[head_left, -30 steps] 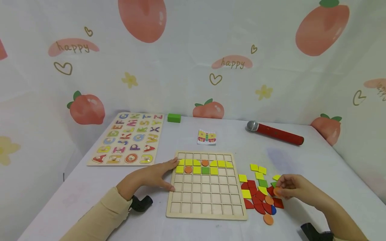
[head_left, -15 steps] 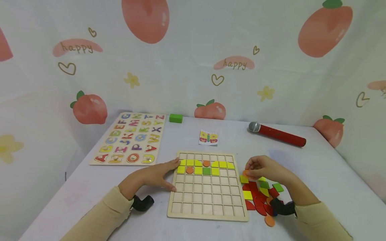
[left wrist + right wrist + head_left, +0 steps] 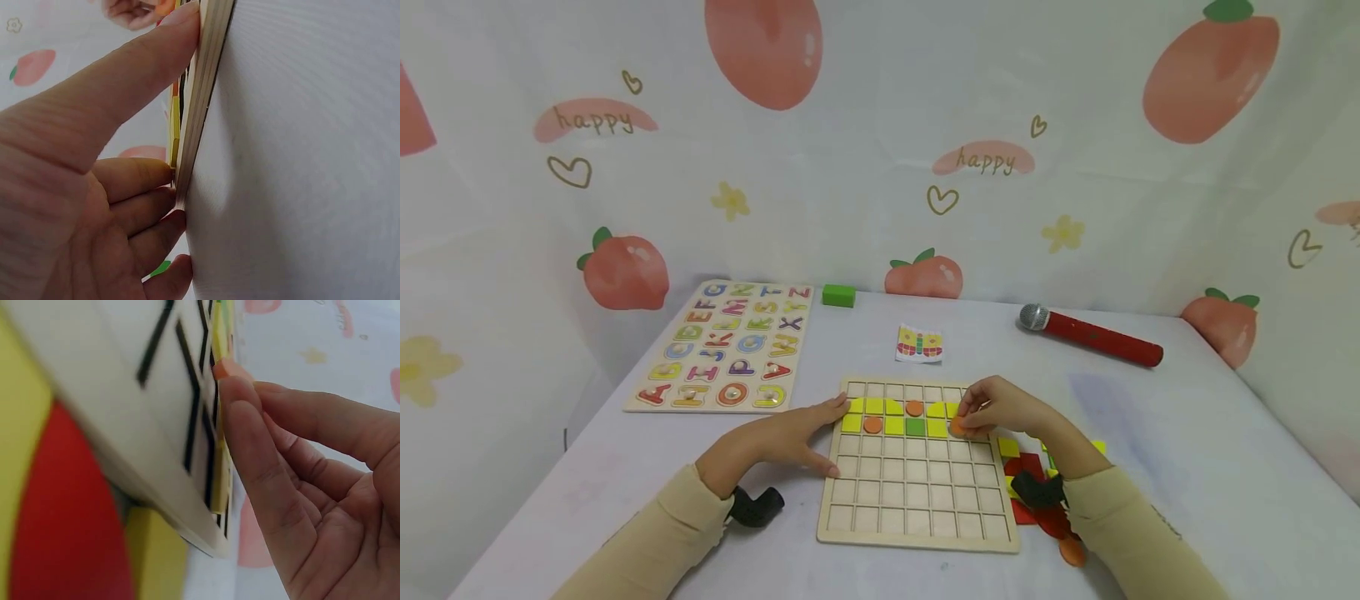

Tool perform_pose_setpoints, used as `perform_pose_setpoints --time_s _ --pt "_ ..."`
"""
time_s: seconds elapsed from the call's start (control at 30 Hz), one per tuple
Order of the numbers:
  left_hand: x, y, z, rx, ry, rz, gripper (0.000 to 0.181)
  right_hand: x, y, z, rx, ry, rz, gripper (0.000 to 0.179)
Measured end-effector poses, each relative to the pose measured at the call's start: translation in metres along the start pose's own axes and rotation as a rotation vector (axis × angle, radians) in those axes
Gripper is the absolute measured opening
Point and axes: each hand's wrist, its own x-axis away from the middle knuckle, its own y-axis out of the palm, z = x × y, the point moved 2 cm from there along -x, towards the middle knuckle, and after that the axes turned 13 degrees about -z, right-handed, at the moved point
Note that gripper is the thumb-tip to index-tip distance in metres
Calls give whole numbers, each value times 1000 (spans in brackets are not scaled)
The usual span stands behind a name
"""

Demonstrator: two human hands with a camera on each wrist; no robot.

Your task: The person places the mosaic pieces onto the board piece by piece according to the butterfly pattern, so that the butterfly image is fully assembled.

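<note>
A wooden grid board [image 3: 895, 492] lies in front of me, its upper rows partly filled with yellow pieces, orange discs and a green square [image 3: 915, 427]. My left hand [image 3: 786, 440] rests along the board's left edge, thumb and fingers spread. Between thumb and fingertips my right hand [image 3: 1011, 412] pinches an orange disc [image 3: 957, 427] over the second filled row, just right of a yellow square [image 3: 936, 427]. In the right wrist view the disc [image 3: 232, 370] shows at the fingertips, partly hidden. Whether it touches the board I cannot tell.
Loose red, yellow, green and orange pieces [image 3: 1024, 512] lie right of the board, partly under my right forearm. A butterfly picture card [image 3: 919, 344] lies behind it. An alphabet board [image 3: 722, 346], a green block [image 3: 838, 296] and a red microphone [image 3: 1093, 336] are farther back.
My right hand has carried the orange disc left from the loose pieces to above the grid board. My left hand has stayed at the board's left edge.
</note>
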Motion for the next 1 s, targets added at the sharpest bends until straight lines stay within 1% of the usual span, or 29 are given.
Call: perform_pose_setpoints --time_s 0.13,0.3,0.5,0.73,0.87,1.0 --pt "0 -1 0 -2 10 6 98 -2 1 -1 27 11 11 13" --pt "-1 -1 0 -3 3 15 98 -1 1 -1 60 20 31 13" --pt "-1 -1 0 7 6 13 98 2 -1 1 79 32 50 12" --pt "-2 0 0 1 6 4 98 19 -9 15 94 62 84 16" --pt "-2 0 -1 2 2 0 98 34 -11 27 73 98 109 21" --pt "-2 0 -1 -6 -7 5 98 46 -11 36 35 118 113 22"
